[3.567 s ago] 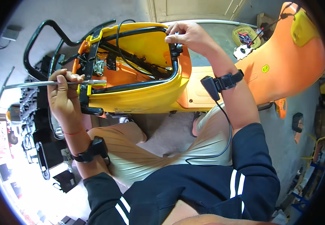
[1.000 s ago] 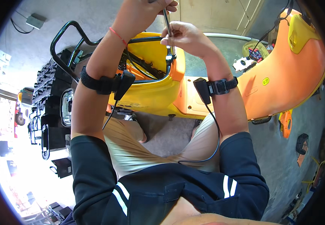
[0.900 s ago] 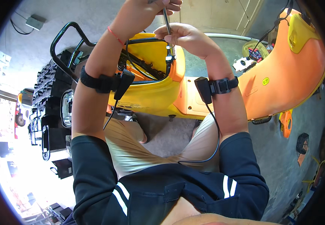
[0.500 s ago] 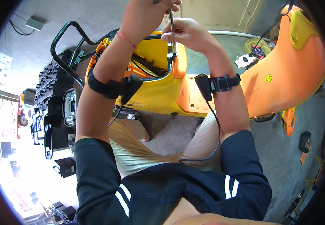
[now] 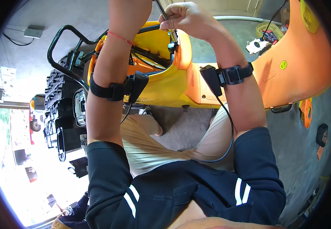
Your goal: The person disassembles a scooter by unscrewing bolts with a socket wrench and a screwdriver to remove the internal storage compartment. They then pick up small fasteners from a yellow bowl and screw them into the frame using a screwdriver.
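At the top edge, my left hand (image 5: 131,13) is partly cut off, and its fingers are out of sight. A thin metal rod-like tool (image 5: 160,8) slants down from beside it. Thumb and fingers of my right hand (image 5: 186,18) close round the tool's shaft. The tool's lower end meets a metal fitting (image 5: 172,45) on the rim of an opening in an orange and yellow scooter body (image 5: 161,89). Inside that opening are dark cables (image 5: 150,57), partly hidden by my left forearm. The tool's upper end is beyond the frame.
A black tubular rack (image 5: 50,53) juts out at the left, with black plastic parts (image 5: 60,95) below. A large orange curved panel (image 5: 299,72) stretches to the right. Small orange (image 5: 306,114) and black parts (image 5: 322,134) lie on the floor, and a yellow basket (image 5: 264,30) stands behind.
The view has shifted. My left hand has moved up and left, its fingers leaving the frame. The tool now tilts further left at its top, with my right hand still on it.
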A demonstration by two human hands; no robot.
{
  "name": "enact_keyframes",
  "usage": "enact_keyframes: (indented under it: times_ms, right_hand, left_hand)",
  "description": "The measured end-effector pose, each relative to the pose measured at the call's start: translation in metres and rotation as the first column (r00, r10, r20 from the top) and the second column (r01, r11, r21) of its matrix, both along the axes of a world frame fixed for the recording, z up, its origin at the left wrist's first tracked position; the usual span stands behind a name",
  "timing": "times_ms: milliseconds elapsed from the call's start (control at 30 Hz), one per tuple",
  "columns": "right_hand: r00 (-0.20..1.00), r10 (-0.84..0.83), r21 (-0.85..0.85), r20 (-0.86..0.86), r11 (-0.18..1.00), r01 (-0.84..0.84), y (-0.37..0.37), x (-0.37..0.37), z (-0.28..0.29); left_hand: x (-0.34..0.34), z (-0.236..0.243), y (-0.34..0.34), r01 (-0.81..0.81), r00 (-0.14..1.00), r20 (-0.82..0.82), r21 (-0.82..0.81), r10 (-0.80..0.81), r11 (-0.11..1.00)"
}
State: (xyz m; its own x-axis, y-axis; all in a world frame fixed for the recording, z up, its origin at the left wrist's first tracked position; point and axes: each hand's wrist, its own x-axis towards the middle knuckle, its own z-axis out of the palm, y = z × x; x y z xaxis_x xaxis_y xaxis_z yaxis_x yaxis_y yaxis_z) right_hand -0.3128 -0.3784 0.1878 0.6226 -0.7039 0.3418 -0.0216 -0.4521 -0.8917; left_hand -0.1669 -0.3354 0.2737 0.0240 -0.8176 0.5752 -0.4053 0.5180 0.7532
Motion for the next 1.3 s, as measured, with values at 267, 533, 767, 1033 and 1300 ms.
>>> enact_keyframes:
  times_ms: [267,533,767,1033,1300]
  right_hand:
    - [0.984,0.140,0.118,0.114,0.981,-0.153,0.001,0.003,-0.007]
    - [0.991,0.026,0.064,0.132,0.997,-0.034,0.011,0.007,-0.010]
    - [0.991,0.036,0.143,0.126,0.988,-0.054,0.007,0.007,-0.012]
    - [0.976,-0.034,0.080,0.213,0.997,0.018,0.007,0.012,-0.019]
    - [0.944,-0.324,-0.094,0.066,0.940,0.329,0.027,0.027,-0.011]
  left_hand:
    - [0.004,0.002,-0.007,0.226,0.965,-0.154,0.075,-0.213,0.971]
    - [0.013,0.000,-0.005,0.303,0.939,-0.199,0.101,-0.279,0.948]
    - [0.015,0.000,-0.012,0.386,0.918,-0.139,0.088,-0.373,0.918]
    - [0.015,-0.012,-0.017,0.398,0.876,-0.299,0.004,-0.379,0.917]
    - [0.022,-0.004,-0.011,0.277,0.946,-0.205,0.099,-0.253,0.956]
